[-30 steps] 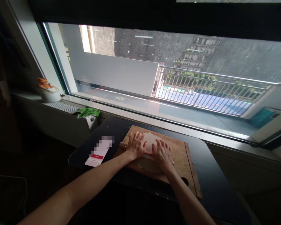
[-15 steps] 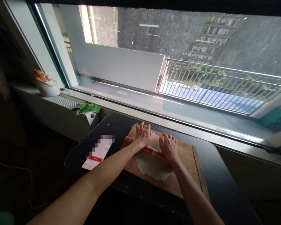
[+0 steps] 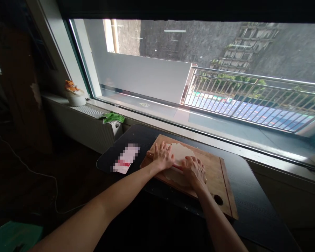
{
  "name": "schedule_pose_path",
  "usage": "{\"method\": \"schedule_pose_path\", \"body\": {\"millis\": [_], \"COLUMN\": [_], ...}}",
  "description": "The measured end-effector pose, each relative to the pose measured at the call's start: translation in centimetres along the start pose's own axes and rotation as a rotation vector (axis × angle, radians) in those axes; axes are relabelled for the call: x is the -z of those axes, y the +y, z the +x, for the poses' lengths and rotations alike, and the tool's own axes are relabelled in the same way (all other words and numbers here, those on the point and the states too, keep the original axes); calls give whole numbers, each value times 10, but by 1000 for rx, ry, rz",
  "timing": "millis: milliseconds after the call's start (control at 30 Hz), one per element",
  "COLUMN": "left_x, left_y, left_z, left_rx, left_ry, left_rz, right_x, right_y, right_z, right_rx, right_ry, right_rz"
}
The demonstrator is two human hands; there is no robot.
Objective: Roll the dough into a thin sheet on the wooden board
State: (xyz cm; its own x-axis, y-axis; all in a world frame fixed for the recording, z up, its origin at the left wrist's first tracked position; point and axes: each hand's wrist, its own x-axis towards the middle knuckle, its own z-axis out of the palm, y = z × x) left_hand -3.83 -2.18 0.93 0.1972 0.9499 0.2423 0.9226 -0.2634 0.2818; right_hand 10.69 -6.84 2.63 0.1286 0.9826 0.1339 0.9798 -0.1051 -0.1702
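Observation:
A rolling pin [image 3: 177,167] with a red and white middle lies across a thin sheet of dough [image 3: 182,150] with ragged edges. My left hand [image 3: 163,155] is over the pin's left part, fingers bent forward across it. Over the right part rests my right hand [image 3: 195,169], its fingers curled over the pin and hiding much of that end. Both palms press down on it. Beneath the dough is a wooden cutting board [image 3: 216,175] with a dark round hole near its front right corner.
The board stands on a black table [image 3: 254,196]. To its left lies a phone [image 3: 127,157] with a partly blurred screen. Behind the table run a window sill and a radiator [image 3: 91,131], which bears a green cloth [image 3: 113,117] and a white pot [image 3: 76,98].
My hands and the rolling pin have come nearer to me over the dough, so more dough shows beyond the pin and less before it. The view has shifted left and up.

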Motion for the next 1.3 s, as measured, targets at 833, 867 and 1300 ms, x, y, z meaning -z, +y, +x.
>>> {"method": "schedule_pose_path", "body": {"millis": [833, 867, 1300], "left_x": [-25, -26, -15], "left_y": [-3, -3, -3], "left_z": [99, 102, 42], "left_rx": [-62, -53, -22], "left_ry": [146, 142, 69], "left_rz": [-5, 2, 20], "right_x": [-10, -10, -3], "right_y": [22, 22, 16], "right_z": [103, 107, 41], "right_rx": [-15, -32, -75], "right_ry": [67, 40, 38], "right_rz": [-95, -97, -40]}}
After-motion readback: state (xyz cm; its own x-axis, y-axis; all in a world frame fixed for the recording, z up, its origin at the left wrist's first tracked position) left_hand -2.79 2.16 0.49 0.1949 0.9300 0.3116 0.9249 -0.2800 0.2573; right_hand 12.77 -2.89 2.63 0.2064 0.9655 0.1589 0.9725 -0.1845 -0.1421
